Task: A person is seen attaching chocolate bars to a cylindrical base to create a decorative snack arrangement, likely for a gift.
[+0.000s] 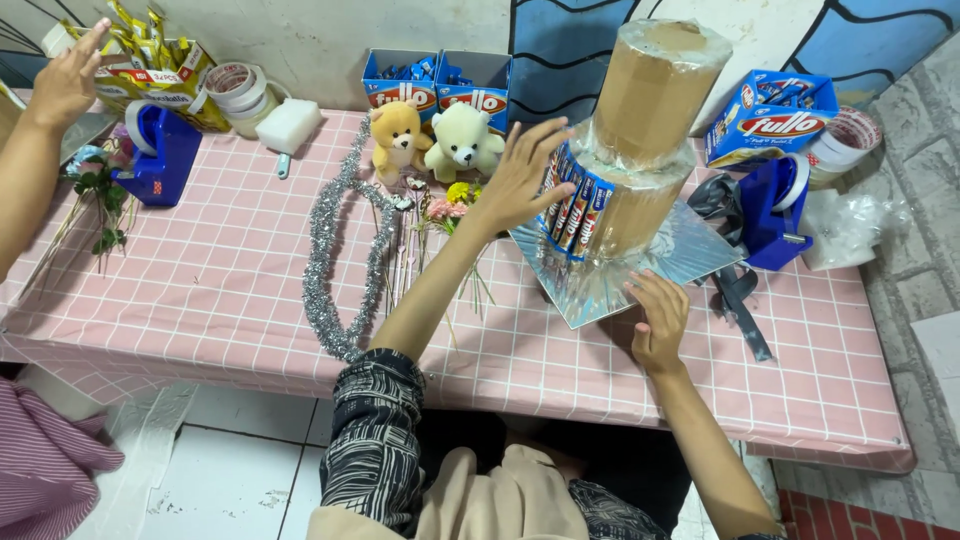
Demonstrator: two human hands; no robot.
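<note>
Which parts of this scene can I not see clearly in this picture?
Head view:
- Far side of the cardboard tower: hidden by the tower itself.
- Snack sticks on it: partly covered by the left hand.
- Another person's arm: cut off by the left edge.
- Right hand palm: faces down.

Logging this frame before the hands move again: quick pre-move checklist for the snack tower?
1. Left hand on the row of wafer sticks, pressing them to the lower tier: ok.
2. Right hand flat on the silver base board, steadying it: ok.
3. Cardboard tower upright: ok.
4. Sticks taped fast: cannot tell.
5. Blue tape dispenser close on the right: ok.
6. Another person's hand stays at the far left corner, apart from the tower: ok.
</note>
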